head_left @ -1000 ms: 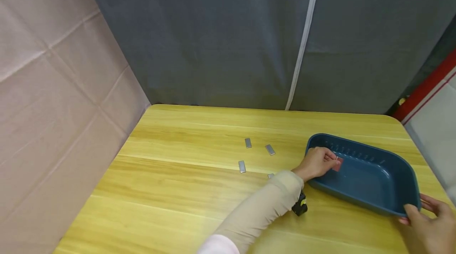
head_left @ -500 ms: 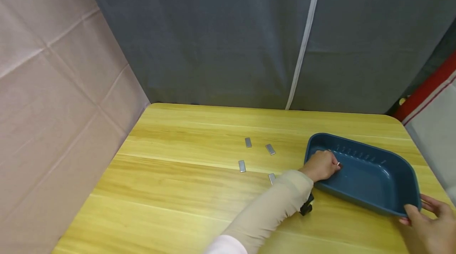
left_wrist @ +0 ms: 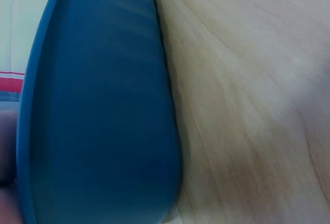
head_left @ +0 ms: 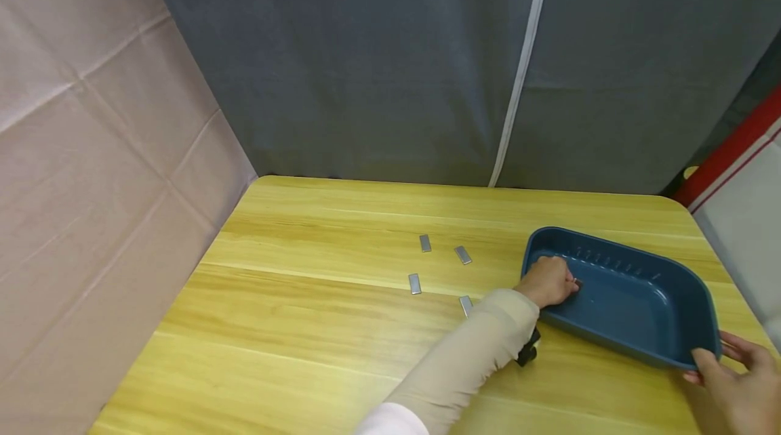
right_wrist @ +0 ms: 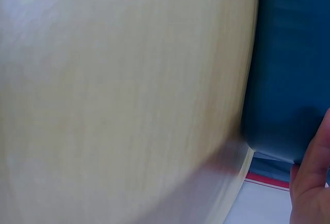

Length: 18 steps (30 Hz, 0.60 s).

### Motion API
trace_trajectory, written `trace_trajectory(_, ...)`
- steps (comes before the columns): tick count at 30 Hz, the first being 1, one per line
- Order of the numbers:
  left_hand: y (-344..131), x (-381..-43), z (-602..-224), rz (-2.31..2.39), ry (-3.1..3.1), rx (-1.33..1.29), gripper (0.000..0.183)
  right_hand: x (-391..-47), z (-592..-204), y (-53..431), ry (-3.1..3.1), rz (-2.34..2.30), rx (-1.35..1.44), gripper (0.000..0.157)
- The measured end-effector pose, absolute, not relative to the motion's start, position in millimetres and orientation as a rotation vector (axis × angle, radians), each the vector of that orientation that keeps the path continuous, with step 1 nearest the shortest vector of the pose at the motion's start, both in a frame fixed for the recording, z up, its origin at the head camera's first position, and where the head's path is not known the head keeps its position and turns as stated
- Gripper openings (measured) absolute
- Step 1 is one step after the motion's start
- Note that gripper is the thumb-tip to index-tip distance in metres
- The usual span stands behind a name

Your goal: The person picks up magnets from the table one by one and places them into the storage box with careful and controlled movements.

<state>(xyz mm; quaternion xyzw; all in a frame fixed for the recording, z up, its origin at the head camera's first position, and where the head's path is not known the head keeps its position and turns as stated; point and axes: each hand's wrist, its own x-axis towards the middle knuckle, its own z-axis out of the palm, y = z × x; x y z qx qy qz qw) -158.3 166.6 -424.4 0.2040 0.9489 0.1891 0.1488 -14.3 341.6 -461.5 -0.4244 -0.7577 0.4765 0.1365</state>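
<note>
A dark blue plastic basin [head_left: 647, 347] stands on the right part of the wooden table. Inside its left end, my left hand [head_left: 547, 282] pinches a small, thin, reddish-brown piece [head_left: 578, 282] between thumb and fingers; most of that piece is hidden. My right hand [head_left: 741, 374] grips the basin's near right corner, thumb at the rim and fingers around the outside. In the right wrist view, fingers [right_wrist: 312, 170] lie against the basin's outer wall [right_wrist: 286, 80]. The left wrist view is mostly filled by the basin's side [left_wrist: 103, 100], with a blurred bit of hand at the left edge.
Several small grey rectangular pieces lie left of the basin, among them one far piece [head_left: 425, 243], one near piece [head_left: 415, 284] and one beside the left sleeve [head_left: 466, 305]. A grey curtain [head_left: 366, 69] hangs behind the table; a pale cloth [head_left: 91, 184] is at left.
The left hand has turned and shifted slightly right and down inside the basin; the reddish piece, earlier broad in view, now shows only a small dark bit. The right hand holds still.
</note>
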Motion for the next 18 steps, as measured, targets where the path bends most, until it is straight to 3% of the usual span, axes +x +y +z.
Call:
trace_trajectory(5, 167.0, -158.5, -425.4, 0.536, 2.732, 0.569, 0.018, -14.4, -457.6, 338.2, -2.212, 1.353, -1.236, 0.041)
trace_trajectory(18, 170.7, -151.9, -425.5, 0.374, 2.716, 0.514, 0.028, -15.0, -458.9, 339.5, -2.197, 1.376, -1.243, 0.044)
